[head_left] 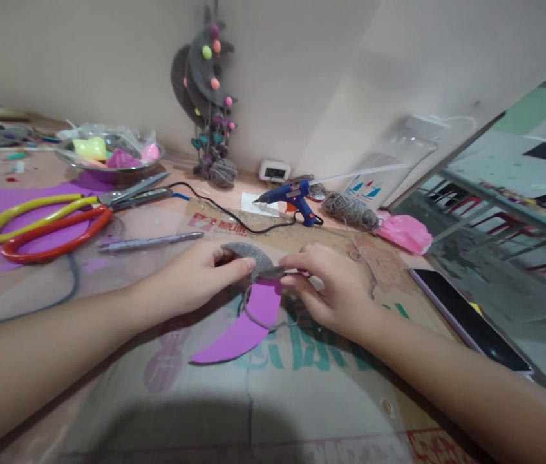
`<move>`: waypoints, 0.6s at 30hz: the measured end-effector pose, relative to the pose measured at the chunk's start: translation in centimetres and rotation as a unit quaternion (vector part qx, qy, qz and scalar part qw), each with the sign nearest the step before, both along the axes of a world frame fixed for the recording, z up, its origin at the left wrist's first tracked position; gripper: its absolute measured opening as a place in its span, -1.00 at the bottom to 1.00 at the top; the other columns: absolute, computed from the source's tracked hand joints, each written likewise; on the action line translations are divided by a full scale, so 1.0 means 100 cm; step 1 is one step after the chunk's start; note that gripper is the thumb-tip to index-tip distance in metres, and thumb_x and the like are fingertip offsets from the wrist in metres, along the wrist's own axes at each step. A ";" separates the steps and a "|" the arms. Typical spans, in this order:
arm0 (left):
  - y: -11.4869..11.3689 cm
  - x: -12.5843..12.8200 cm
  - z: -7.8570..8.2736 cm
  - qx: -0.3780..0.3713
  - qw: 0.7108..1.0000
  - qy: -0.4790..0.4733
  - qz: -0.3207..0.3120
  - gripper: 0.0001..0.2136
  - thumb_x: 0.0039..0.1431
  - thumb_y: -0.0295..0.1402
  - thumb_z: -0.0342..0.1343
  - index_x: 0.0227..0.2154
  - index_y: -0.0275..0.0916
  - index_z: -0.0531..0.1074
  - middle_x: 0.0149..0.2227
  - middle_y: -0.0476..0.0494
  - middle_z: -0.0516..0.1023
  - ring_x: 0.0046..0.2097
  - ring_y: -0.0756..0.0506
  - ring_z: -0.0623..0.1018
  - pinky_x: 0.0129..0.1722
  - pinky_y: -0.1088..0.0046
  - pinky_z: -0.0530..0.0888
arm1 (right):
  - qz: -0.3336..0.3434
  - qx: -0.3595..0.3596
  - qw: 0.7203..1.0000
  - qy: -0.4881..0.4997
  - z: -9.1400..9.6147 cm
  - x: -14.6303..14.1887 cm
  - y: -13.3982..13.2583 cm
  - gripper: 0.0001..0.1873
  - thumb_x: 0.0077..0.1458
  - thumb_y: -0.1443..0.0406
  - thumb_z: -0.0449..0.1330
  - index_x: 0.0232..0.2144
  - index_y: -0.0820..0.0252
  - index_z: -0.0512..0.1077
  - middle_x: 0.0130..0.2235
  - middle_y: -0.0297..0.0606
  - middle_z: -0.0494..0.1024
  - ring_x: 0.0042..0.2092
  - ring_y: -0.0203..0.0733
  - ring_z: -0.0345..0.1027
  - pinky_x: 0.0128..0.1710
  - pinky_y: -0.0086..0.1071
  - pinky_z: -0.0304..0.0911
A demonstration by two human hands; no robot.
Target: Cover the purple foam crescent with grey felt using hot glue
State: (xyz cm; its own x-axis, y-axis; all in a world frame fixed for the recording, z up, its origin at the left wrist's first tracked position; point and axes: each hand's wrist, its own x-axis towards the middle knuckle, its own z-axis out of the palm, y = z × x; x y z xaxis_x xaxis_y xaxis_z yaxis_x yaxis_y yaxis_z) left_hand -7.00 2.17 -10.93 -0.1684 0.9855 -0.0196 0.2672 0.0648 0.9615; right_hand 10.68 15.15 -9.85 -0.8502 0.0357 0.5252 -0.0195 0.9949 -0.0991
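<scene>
A purple crescent-shaped cutout (258, 314) sits between my hands, its upper part wrapped in grey yarn (252, 255) and its lower tip bare. My left hand (205, 267) pinches the wrapped part between thumb and fingers. At the edge of the wrapping, my right hand (328, 283) is closed with thumb and forefinger around a strand of the grey yarn. A loose loop of yarn hangs across the purple part. Some fingertips of both hands are hidden behind the crescent and the yarn.
Cardboard (196, 412) covers the table. Left lie scissors (84, 216), a pen (152, 241) and a bowl (109, 164). Behind are a blue glue gun (297, 196), a small clock (274, 171) and a yarn skein (350, 209). A phone (469, 316) lies right; a moon decoration (205, 84) hangs at the wall.
</scene>
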 end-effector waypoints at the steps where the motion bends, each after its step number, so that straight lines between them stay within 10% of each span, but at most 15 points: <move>1: 0.000 0.000 0.000 0.001 1.000 -0.002 0.001 -0.78 0.16 -0.25 -0.03 -0.47 -0.26 0.39 -0.63 0.08 0.30 -0.60 0.07 0.23 -0.61 0.57 0.18 | -0.001 -0.014 1.000 0.012 0.000 0.000 0.000 -0.86 0.16 0.29 0.08 -0.26 0.25 0.37 -0.44 -0.27 0.40 -0.42 -0.26 0.23 -0.41 -0.39 0.10; 18: 0.001 -0.001 0.001 0.015 0.998 0.057 -0.004 -0.77 0.15 -0.27 -0.03 -0.51 -0.28 0.38 -0.52 0.02 0.41 -0.50 0.05 0.33 -0.53 0.55 0.26 | 0.006 0.016 1.000 -0.004 -0.001 0.000 0.002 -0.88 0.15 0.29 0.12 -0.29 0.24 0.38 -0.45 -0.27 0.41 -0.42 -0.25 0.26 -0.41 -0.39 0.11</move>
State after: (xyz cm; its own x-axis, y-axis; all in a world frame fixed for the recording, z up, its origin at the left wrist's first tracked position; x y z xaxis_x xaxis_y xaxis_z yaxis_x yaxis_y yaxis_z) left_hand -7.11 2.23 -10.80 -0.1601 0.9867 0.0294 0.3756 0.0334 0.9262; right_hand 10.68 15.32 -9.97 -0.8551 0.0088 0.5184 -0.0311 0.9972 -0.0683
